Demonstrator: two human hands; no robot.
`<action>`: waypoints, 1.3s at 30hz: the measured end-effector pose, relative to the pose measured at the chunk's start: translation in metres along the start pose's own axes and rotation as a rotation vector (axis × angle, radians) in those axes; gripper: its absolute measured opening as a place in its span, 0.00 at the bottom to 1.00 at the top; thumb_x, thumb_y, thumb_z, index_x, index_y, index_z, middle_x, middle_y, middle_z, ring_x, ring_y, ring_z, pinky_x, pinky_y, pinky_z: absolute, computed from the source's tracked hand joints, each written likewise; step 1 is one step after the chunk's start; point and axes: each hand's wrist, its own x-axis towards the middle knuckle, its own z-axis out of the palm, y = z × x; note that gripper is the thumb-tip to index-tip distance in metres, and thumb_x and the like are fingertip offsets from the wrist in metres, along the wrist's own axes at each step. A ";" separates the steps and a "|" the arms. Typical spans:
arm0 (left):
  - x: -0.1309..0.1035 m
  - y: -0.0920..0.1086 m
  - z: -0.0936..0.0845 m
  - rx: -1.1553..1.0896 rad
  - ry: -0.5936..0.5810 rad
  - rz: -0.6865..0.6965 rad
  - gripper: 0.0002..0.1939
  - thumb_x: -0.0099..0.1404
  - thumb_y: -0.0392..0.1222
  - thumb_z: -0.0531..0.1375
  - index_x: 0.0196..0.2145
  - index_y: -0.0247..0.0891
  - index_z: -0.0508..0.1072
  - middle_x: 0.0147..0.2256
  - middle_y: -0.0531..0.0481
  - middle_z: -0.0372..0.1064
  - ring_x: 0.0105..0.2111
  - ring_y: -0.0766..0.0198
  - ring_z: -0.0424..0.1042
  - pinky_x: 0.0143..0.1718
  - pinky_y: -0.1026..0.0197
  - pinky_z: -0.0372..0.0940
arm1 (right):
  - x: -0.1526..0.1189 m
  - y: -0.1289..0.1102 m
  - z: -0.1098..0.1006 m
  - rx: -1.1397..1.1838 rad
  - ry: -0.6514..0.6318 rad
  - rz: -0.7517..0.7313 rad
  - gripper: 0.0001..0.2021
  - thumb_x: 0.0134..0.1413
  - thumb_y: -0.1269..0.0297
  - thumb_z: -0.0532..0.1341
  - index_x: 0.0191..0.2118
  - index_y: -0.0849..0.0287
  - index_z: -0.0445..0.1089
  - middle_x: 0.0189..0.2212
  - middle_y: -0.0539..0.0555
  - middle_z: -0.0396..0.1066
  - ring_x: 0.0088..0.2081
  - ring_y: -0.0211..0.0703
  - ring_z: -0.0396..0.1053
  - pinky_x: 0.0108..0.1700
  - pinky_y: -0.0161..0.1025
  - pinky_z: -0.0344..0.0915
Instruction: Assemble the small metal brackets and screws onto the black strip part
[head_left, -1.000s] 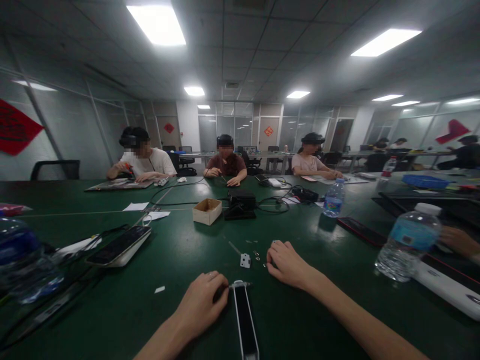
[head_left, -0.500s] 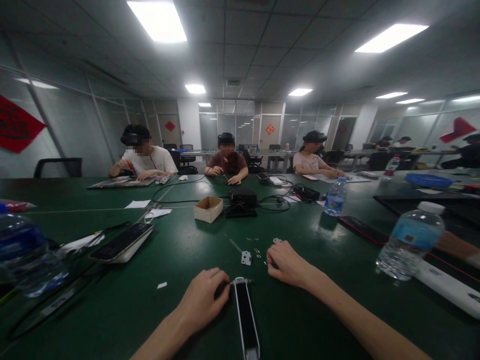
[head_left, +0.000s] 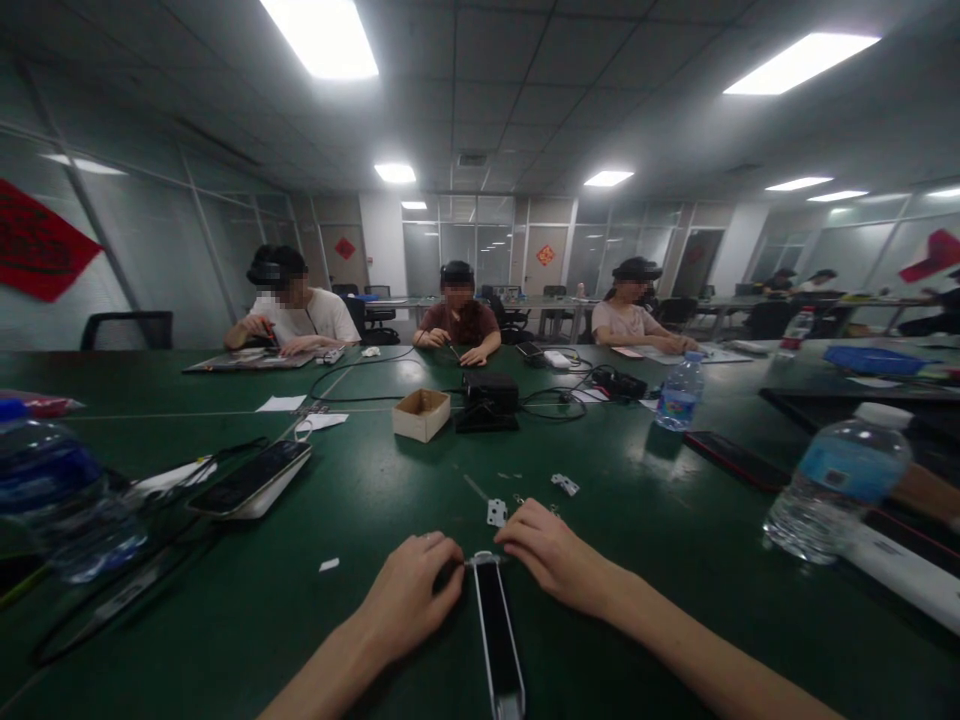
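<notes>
A long, narrow device with a black face and silver frame lies on the green table, pointing away from me. Across its far end runs a thin metal rod. My left hand pinches at the rod's left end. On the other side, my right hand has its fingertips drawn together close to the rod's right end; anything in them is too small to make out. Just beyond the fingers lies a small metal plate with holes. A second small metal piece and tiny rings lie near it.
An open box stands beside a black device. Water bottles stand at left and right. A phone and cables lie to the left. Three people sit across the table; another person's hand shows at the right edge.
My right hand has moved left, from beside the small metal piece to the far end of the device, uncovering that piece. My left hand stays in place. The view has shifted slightly.
</notes>
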 end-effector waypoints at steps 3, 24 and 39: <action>0.000 0.000 0.000 0.003 0.001 -0.002 0.10 0.66 0.39 0.50 0.37 0.39 0.72 0.36 0.48 0.71 0.36 0.59 0.69 0.38 0.59 0.62 | -0.001 -0.003 0.000 0.018 -0.023 -0.014 0.10 0.63 0.72 0.52 0.42 0.60 0.70 0.39 0.57 0.69 0.43 0.44 0.64 0.48 0.42 0.64; -0.001 -0.002 0.001 -0.008 -0.006 0.001 0.10 0.67 0.39 0.50 0.37 0.39 0.71 0.36 0.48 0.71 0.36 0.59 0.69 0.38 0.59 0.61 | -0.003 0.006 -0.006 0.113 -0.086 0.061 0.07 0.56 0.69 0.61 0.40 0.58 0.73 0.37 0.52 0.73 0.40 0.41 0.68 0.43 0.38 0.64; 0.000 -0.005 0.004 -0.029 0.025 0.017 0.10 0.66 0.38 0.51 0.36 0.40 0.71 0.36 0.49 0.71 0.36 0.59 0.70 0.38 0.59 0.62 | -0.004 0.012 0.007 0.180 0.032 0.055 0.05 0.51 0.68 0.64 0.36 0.59 0.72 0.34 0.52 0.71 0.36 0.40 0.67 0.41 0.37 0.65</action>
